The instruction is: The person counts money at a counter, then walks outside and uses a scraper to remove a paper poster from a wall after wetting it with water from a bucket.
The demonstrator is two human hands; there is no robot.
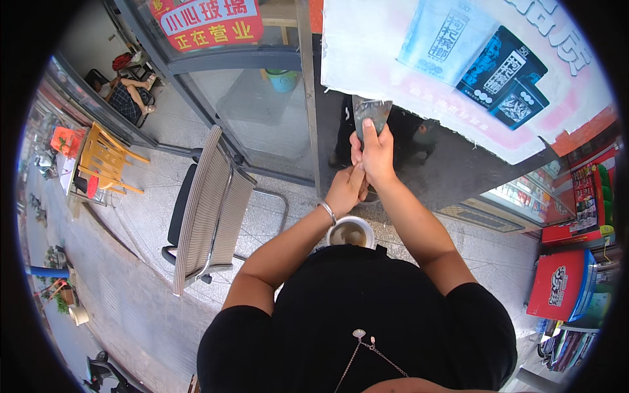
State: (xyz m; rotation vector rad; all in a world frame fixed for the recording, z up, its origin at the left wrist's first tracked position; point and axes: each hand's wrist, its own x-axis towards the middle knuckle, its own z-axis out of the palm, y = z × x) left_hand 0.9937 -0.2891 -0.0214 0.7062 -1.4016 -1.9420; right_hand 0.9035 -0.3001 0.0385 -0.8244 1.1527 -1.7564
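Note:
Both my hands are on a scraper point(374, 109) with a wide flat blade. My right hand point(376, 147) grips it near the blade, thumb along its face. Just below, my left hand point(348, 189), with a bangle at the wrist, is closed around the lower end of the handle, which is mostly hidden. The blade's far edge meets the lower edge of a large, torn-edged printed poster point(363, 59) on a dark glass pane point(329, 118). Below my hands stands a white bucket point(372, 231) with cloudy liquid in it, partly hidden by my shirt.
A wheeled office chair point(201, 211) and a framed glass door point(265, 123) stand left. Farther left are a wooden chair point(105, 159) and a person point(128, 98) sitting inside a doorway. Right are a glass display case point(526, 194) and a red box point(555, 285).

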